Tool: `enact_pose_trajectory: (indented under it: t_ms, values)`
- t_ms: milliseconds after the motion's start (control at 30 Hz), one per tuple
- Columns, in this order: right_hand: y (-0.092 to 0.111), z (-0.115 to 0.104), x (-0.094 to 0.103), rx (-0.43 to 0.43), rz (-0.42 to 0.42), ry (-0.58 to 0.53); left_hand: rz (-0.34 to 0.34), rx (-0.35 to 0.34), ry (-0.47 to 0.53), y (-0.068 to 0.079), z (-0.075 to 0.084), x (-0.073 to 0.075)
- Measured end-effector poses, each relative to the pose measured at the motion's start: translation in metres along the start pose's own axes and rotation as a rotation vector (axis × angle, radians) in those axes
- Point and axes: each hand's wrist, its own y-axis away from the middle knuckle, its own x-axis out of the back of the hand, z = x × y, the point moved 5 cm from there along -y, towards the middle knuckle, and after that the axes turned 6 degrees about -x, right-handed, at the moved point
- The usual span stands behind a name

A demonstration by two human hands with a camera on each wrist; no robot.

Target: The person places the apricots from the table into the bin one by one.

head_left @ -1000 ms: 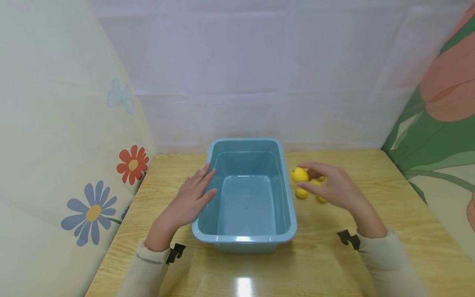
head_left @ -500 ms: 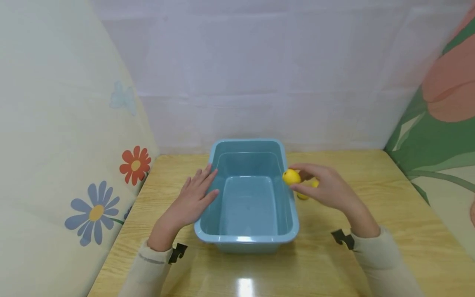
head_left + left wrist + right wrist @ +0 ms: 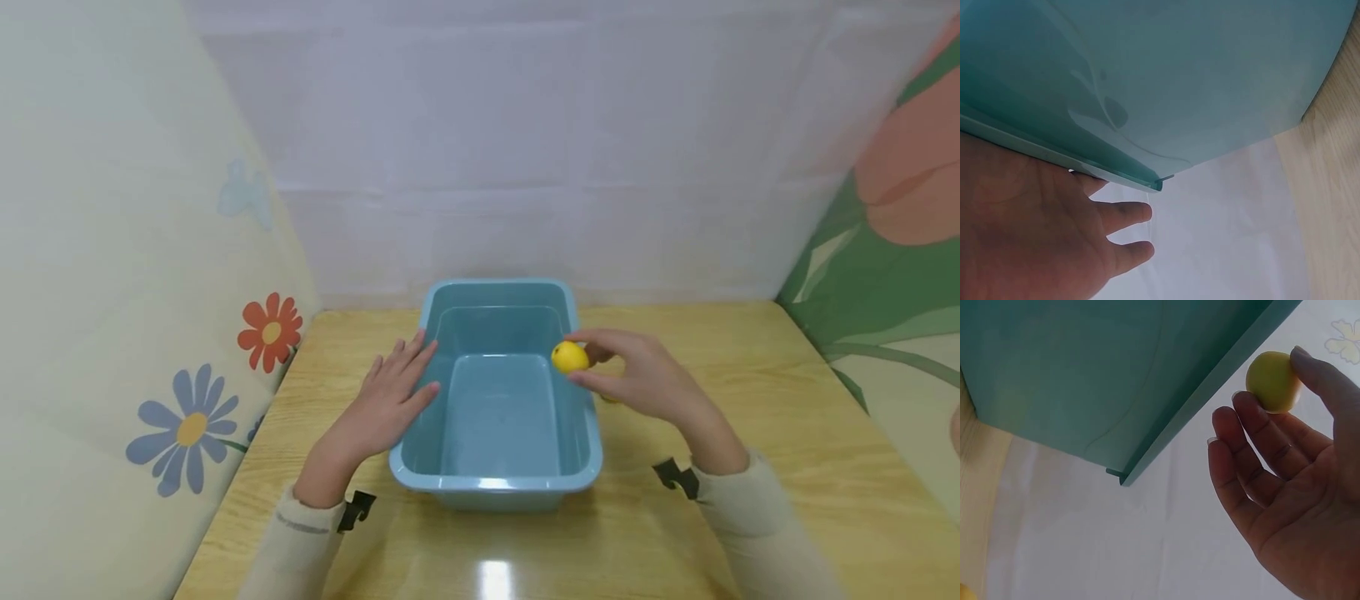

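The yellow fruit (image 3: 569, 357) is now held further left than a second ago, up over the blue tub's (image 3: 495, 482) right rim, pinched in the right hand (image 3: 641, 372). It's smooth, roundish, dark-marked at one end. Left rim's touched by the left hand (image 3: 386, 400), fingers spread.

Wooden table (image 3: 787, 400), white backdrop (image 3: 480, 150) behind, red flower (image 3: 271, 332) and blue flower (image 3: 191, 429) left, pink flower (image 3: 911, 171) right.

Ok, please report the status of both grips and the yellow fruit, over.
Left grip rests on blue tub. Right grip pinches yellow fruit, held above the tub's right side. Nothing visible in the way.
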Motion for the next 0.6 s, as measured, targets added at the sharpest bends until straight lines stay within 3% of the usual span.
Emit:
enact_pose_trajectory:
  t_ms: [600]
  values:
    - [-0.006, -0.016, -0.011, 0.081, -0.028, -0.018, -0.001, -0.001, -0.014, 0.0, 0.001, 0.002]
